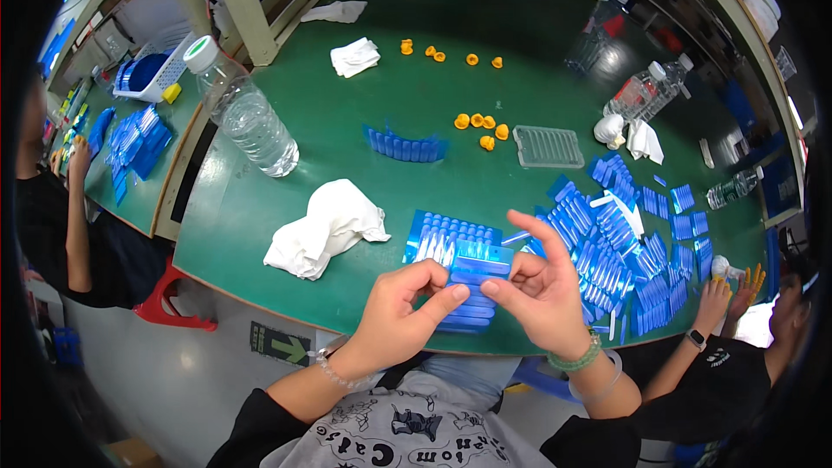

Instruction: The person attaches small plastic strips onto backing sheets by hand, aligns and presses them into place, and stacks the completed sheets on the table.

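Green tabletop (334, 143), grey floor (221, 360) below. Your left hand (406, 302) and right hand (550, 299) pinch opposite sides of a blue ribbed piece (476, 278), grips narrow.

Black-printed grey shirt (407, 433), black sleeves (260, 429), green beaded bracelet (574, 365), pale bangle (618, 365), clear beaded wristband (333, 373), apparently light-blue trousers (477, 373)
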Motion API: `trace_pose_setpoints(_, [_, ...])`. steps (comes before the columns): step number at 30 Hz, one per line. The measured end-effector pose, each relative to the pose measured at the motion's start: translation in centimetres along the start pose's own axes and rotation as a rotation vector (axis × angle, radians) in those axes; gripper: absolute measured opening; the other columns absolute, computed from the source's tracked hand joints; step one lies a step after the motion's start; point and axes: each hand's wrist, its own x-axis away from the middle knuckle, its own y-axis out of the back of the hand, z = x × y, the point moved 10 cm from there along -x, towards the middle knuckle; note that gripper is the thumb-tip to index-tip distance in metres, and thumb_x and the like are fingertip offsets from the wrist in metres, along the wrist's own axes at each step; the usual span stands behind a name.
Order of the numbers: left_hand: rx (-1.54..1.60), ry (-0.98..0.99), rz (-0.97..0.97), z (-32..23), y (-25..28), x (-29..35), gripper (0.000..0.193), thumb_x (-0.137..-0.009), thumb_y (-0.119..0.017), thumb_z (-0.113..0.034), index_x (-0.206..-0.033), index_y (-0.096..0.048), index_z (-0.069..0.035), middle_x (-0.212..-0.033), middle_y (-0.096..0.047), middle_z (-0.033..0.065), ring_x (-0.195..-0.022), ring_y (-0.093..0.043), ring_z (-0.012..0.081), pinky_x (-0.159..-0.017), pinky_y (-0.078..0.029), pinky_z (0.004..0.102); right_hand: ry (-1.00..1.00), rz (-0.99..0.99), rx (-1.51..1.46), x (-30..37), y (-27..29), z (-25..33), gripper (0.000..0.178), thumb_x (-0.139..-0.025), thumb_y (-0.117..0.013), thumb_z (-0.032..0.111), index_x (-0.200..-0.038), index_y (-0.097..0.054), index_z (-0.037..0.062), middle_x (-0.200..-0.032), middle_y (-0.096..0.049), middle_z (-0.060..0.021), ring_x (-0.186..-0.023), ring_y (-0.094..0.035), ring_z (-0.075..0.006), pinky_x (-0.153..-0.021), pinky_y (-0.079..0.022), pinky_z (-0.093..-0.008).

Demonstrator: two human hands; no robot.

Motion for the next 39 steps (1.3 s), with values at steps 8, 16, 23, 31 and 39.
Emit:
trace_pose_setpoints(8, [-0.236,-0.118,-0.027,-0.7,0.5,0.6,0.019,-0.089,-0.064,-0.016,-0.084,-0.058,0.001,-0.069,-0.057,0.0065,-0.061,-0.051,0.0111,-0.055,-0.04,0.0265,0.181,0.083,0.105,1.4,-2.1,0.9,0.07,-0.083,-0.069,0.002,-0.143,-0.034,0.0052,-0.083,-0.061,-0.0017,-0.077,-0.057,-0.0082,-0.074,-0.046,-0.0241])
trace_pose_setpoints(16, [-0.239,-0.187,0.122,-0.7,-2.4,0.3,0.023,-0.09,-0.063,-0.018,-0.079,-0.055,0.0,-0.067,-0.052,0.0041,-0.059,-0.046,0.01,-0.053,-0.036,0.026,0.066,0.168,0.123,1.8,-0.7,0.6,0.056,-0.087,-0.062,-0.003,-0.137,-0.037,0.0019,-0.089,-0.064,-0.0042,-0.088,-0.06,-0.0098,-0.084,-0.045,-0.0254])
trace_pose_setpoints(23, [0.045,-0.036,-0.023,0.3,-0.7,0.3,0.017,-0.095,-0.059,-0.016,-0.088,-0.057,0.0,-0.077,-0.054,-0.0032,-0.069,-0.043,0.003,-0.06,-0.035,0.0194,0.419,-0.365,1.452,-0.8,16.2,8.3,0.019,-0.077,-0.067,0.004,-0.096,-0.07,0.0064,-0.102,-0.064,-0.0079,-0.097,-0.055,-0.029,-0.087,-0.044,-0.0367])
trace_pose_setpoints(31, [0.106,0.025,-0.083,0.7,-0.5,0.3,0.019,-0.095,-0.06,-0.019,-0.092,-0.058,-0.001,-0.079,-0.054,-0.0044,-0.07,-0.043,0.0021,-0.062,-0.037,0.0186,0.475,-0.091,1.909,-4.8,18.1,5.7,0.013,-0.073,-0.069,0.009,-0.085,-0.072,0.0107,-0.104,-0.062,0.0001,-0.103,-0.051,-0.0226,-0.084,-0.042,-0.0359])
trace_pose_setpoints(39, [0.318,0.047,-0.237,0.4,1.2,-0.3,0.02,-0.094,-0.061,-0.019,-0.102,-0.057,-0.001,-0.089,-0.063,0.0034,-0.078,-0.059,0.0082,-0.065,-0.05,0.0237,0.639,-0.375,1.368,-2.7,17.0,9.9,0.012,-0.082,-0.065,0.004,-0.092,-0.068,0.0083,-0.102,-0.064,-0.0056,-0.098,-0.057,-0.0209,-0.082,-0.045,-0.034])
